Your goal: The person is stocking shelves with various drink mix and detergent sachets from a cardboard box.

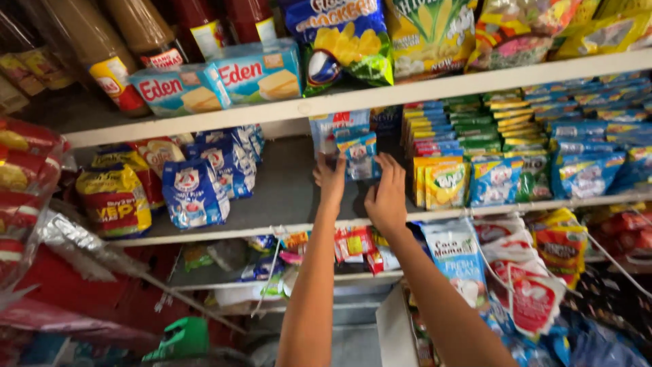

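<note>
Sachets (358,155): small blue packets, standing upright on the middle shelf (285,183), roughly centre of view, in front of a taller pale-blue pack (333,126). Both hands are up on them. Left hand (331,180) is at the left edge of the sachets, fingers curled against the packet; looks like a light pinch, but whether it really grips, can't tell. Right hand (387,197) is on the right edge, fingers (392,165) extended and slightly spread, tips touching the packet side, thumb hidden, so grip can't be confirmed either. Both forearms come up from the bottom of frame, close together. Right of the hands: yellow sachets (441,182), then blue-green ones (499,180), and stacked rows of thin multicolour packets (468,129) behind. Left on the same shelf: blue-white pouches (193,194) in a cluster, yellow-red bag (115,200) beside them. Bare grey shelf surface between the pouches and the hands. Top shelf: two light-blue boxes (217,85), brown bottles (102,47) on the left, snack bags (380,37) on the right. Below the shelf edge: hanging strips of red and white sachets (530,285) on the right, small red packets (353,243) just under the hands. Green plastic object (180,338) at lower left, partly cut off.
</note>
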